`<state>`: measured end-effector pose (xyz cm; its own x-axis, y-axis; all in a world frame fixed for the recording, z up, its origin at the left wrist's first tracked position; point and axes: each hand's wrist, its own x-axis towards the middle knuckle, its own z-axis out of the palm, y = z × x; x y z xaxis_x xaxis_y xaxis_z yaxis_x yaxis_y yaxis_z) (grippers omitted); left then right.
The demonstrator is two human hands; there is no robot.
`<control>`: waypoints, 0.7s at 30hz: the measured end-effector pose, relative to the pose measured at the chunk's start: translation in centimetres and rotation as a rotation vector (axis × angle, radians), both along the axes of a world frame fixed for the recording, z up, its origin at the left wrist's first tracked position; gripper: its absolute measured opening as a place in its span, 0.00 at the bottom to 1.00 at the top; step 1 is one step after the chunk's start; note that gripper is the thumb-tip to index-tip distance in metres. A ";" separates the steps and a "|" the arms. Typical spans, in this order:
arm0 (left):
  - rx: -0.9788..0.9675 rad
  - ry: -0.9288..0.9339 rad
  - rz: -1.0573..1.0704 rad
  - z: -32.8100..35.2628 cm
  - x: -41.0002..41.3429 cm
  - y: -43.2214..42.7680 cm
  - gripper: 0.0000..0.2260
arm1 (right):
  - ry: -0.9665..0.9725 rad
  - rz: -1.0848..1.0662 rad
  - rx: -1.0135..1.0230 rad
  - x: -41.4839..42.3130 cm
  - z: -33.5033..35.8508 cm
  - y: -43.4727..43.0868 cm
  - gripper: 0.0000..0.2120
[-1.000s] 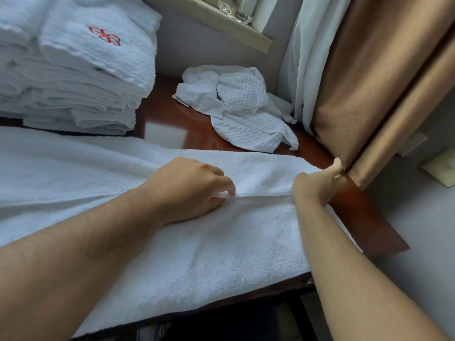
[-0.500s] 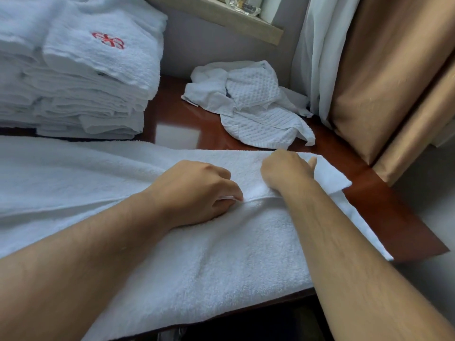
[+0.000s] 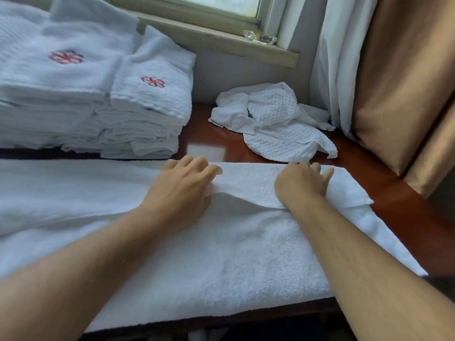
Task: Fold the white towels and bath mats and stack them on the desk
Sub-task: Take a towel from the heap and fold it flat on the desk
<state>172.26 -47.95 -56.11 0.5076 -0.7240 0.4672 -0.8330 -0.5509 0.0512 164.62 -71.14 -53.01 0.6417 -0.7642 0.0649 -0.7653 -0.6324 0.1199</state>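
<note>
Glossy red-brown wood of the desk runs below a window sill, with a sheer curtain and a tan curtain hanging at your right. Your big white towel lies spread along the desk's near edge, its far long side folded over toward you into a flap. Your left hand rests palm down on that flap, fingers stretched nearly straight toward the far fold and gripping nothing. Your right hand lies flat on the same flap nearer the towel's right end, fingers spread and straight, pressing rather than holding. Between your hands the flap's free edge stands slightly raised off the layer below. Behind your left hand sit two stacks of folded towels, each topped with a red emblem. Behind your right hand lies a crumpled heap of waffle-weave cloths, apart from the towel
</note>
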 end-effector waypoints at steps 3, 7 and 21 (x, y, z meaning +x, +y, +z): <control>0.047 0.015 0.125 0.5 1.6 5.7 0.25 | -0.203 0.333 0.055 1.2 -0.2 6.0 0.18; 0.091 0.056 0.292 0.9 2.1 13.8 0.30 | -0.328 0.718 0.252 2.7 -0.7 15.3 0.17; 0.088 0.030 0.532 1.8 2.7 27.9 0.24 | -0.101 1.207 0.317 3.5 -2.7 24.1 0.29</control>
<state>174.99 -20.05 -54.26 0.8267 -0.3991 0.3965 -0.4368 -0.8995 0.0054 168.17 -47.05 -55.70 0.9456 0.3164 0.0754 0.3251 -0.9263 -0.1906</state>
